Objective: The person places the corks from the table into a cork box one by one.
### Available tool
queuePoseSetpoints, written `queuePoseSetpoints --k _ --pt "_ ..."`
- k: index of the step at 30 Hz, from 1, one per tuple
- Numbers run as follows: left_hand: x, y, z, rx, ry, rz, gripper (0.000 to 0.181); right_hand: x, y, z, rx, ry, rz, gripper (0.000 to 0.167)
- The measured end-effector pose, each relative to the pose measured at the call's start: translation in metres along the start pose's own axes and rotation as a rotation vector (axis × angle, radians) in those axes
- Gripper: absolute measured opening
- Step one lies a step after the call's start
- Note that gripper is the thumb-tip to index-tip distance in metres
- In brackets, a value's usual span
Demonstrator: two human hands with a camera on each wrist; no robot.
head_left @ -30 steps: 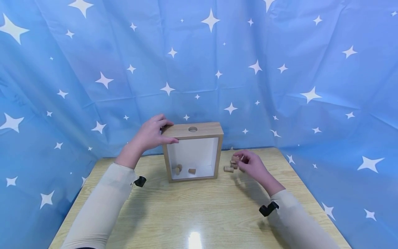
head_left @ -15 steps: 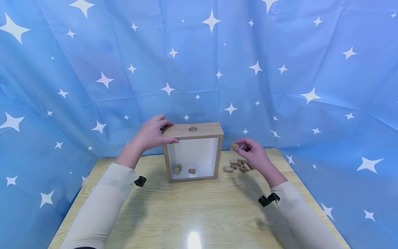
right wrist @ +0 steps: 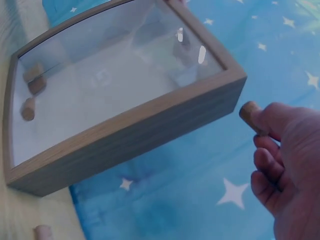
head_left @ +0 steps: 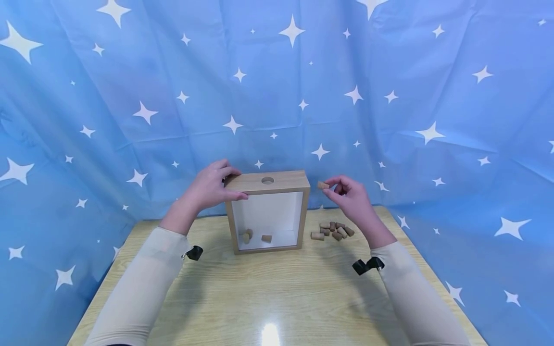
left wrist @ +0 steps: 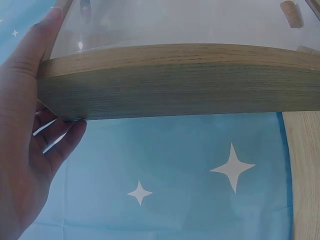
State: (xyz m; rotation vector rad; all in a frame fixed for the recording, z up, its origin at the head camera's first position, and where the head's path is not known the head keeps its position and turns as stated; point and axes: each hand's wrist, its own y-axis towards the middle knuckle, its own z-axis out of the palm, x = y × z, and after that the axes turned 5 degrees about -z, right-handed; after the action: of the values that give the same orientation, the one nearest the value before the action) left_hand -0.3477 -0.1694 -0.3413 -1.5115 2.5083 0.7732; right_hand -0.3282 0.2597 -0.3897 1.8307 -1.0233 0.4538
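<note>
right hand (head_left: 352, 197) pinches cork (head_left: 322, 185) | long axis near level, free end toward box (head_left: 287, 179) | left hand (head_left: 211, 185) grips box corner

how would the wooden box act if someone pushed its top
The wooden box might tip more readily than slide, since it stands upright and looks shallow for its height; the left hand gripping its corner may steady it. Its straight, wood-grained frame suggests it would stay stiff. The reflective front pane could be breakable.
</note>
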Motion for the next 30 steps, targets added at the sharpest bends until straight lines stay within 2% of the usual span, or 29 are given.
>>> queuePoseSetpoints --k 4,9,15,22,30 --pt "0.0 0.0 0.001 -0.012 0.001 -0.004 0.075 0.01 0.01 0.001 -0.019 0.004 -0.039 0.018" --pt "0.001 0.001 0.002 -0.011 -0.007 -0.01 0.075 0.024 0.022 0.002 -0.002 0.007 -0.076 0.018" --pt "0.0 0.0 0.001 -0.004 -0.009 -0.009 0.075 0.043 0.039 0.01 0.046 0.032 -0.124 0.016" --pt "0.0 -0.001 0.0 -0.002 -0.019 -0.019 0.078 0.062 0.056 0.023 0.139 0.069 -0.189 0.016" --pt "0.001 -0.001 0.001 0.0 -0.015 -0.029 0.077 0.074 0.072 0.04 0.219 -0.04 -0.19 0.018"
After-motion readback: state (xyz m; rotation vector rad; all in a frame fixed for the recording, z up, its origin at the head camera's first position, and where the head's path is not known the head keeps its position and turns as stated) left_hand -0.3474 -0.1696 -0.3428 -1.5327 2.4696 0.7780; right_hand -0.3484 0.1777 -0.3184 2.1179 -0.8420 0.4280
